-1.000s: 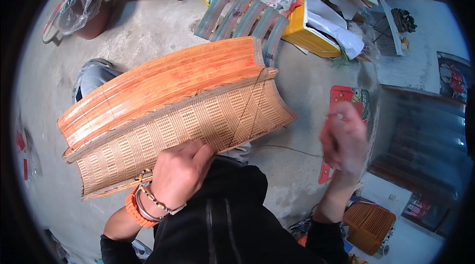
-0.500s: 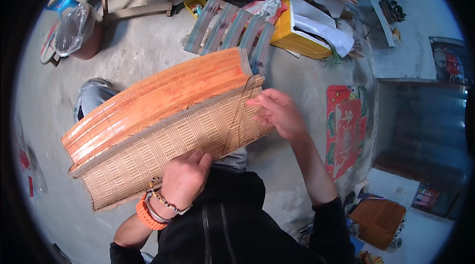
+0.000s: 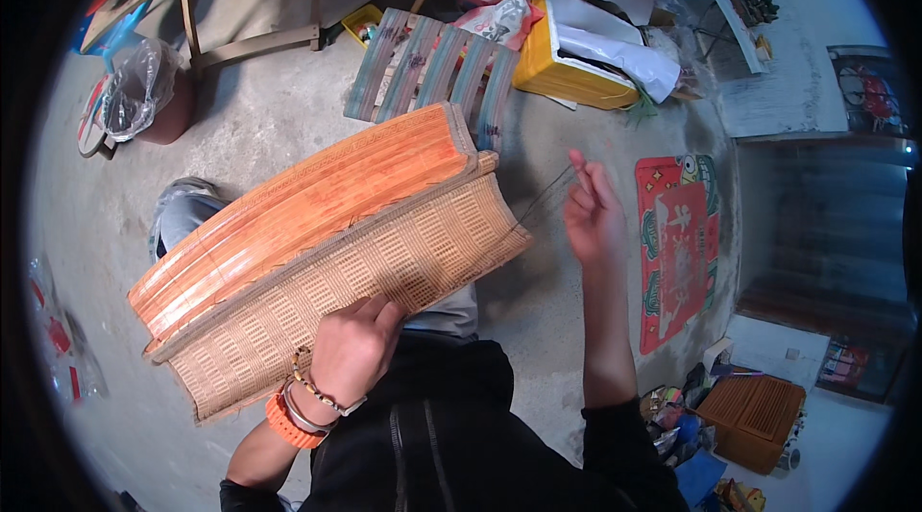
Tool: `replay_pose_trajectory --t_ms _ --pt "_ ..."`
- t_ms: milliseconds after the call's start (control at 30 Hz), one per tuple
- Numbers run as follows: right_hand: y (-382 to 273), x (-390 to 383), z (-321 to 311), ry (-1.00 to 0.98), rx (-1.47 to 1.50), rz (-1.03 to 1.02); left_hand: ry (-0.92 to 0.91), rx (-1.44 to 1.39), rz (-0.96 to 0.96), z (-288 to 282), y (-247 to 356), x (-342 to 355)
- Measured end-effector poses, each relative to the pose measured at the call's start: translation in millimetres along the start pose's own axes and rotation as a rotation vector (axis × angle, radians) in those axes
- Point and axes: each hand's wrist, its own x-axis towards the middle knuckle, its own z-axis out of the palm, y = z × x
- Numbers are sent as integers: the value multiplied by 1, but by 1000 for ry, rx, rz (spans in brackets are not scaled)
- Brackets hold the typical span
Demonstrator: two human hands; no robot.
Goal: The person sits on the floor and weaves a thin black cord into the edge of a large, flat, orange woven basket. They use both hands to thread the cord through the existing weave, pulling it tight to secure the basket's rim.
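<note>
A bamboo mat lies folded across my lap, its glossy orange slat side [image 3: 317, 193] on the far half and its tan woven side [image 3: 317, 286] facing up nearer me. A grey cloth binding runs along the fold between the halves. My left hand [image 3: 357, 347] is closed on the near edge of the woven side, fingertips curled over it. To the right of the mat, my right hand [image 3: 593, 209] is raised with fingers pinched on a dark thread [image 3: 545, 197]. That thread stretches to the mat's right end. Whether a needle is in the fingers I cannot make out.
Past the mat stands a low stool with striped woven bands [image 3: 423, 70], beside a yellow box [image 3: 567, 65]. A lined waste bin [image 3: 158, 99] is at the far left. A red doormat [image 3: 680, 262] lies on the floor to the right.
My right hand has moved right, off the mat, drawing the thread out past the mat's right end. My left hand stays at the near edge. The view has shifted slightly.
</note>
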Motion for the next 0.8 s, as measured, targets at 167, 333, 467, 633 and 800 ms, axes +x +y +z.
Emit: replay_pose_trajectory --t_ms 167,333,467,633,800 --pt "-50 -58 60 15 -1016 -142 -11 -132 -126 -8 -5 -2" --pt "-110 -81 93 -246 -898 -587 -24 -243 -231 -21 -13 4" --pt "-145 -110 108 -403 -574 -652 -42 -363 -321 -29 -22 17" --pt "-158 -122 99 -536 -365 -386 -60 -431 -330 -36 -33 20" --pt "-198 -153 62 -493 -165 -504 -106 -437 -347 -31 -44 20"
